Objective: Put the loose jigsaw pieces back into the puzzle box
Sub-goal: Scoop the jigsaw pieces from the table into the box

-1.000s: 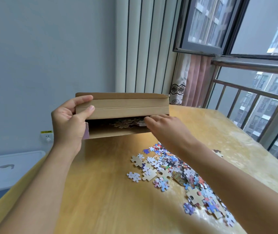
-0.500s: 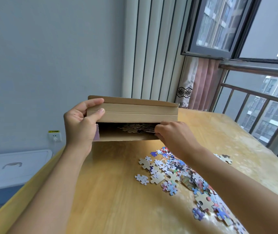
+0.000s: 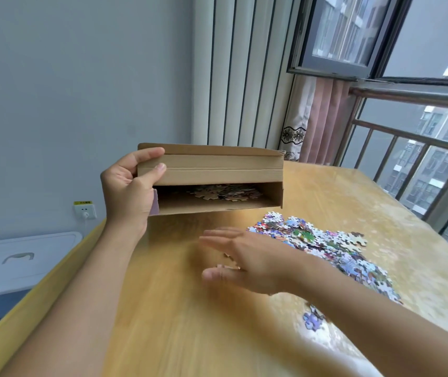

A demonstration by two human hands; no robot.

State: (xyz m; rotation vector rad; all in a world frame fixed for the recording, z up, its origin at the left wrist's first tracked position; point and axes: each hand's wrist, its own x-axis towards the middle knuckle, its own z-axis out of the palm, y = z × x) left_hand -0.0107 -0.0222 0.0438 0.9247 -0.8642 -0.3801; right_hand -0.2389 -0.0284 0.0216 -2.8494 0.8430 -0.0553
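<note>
Two bare forearms
The left hand (image 3: 127, 194) and right hand (image 3: 247, 257) wear no sleeves, rings or watch.

Home, upper-floor flat, room by a window. Evidence: wooden bench (image 3: 326, 191) pushed against a plain grey wall; white vertical blinds (image 3: 239, 72) and a pink curtain (image 3: 326, 121) with a floral-patterned edge; open window (image 3: 337, 36) with a metal safety railing (image 3: 407, 137), high-rise apartment blocks (image 3: 435, 159) outside. Wall socket (image 3: 84, 210) low on the wall, a cable plugged in. Blue plastic storage bin with white lid (image 3: 13, 262) on the floor beside the bench
</note>
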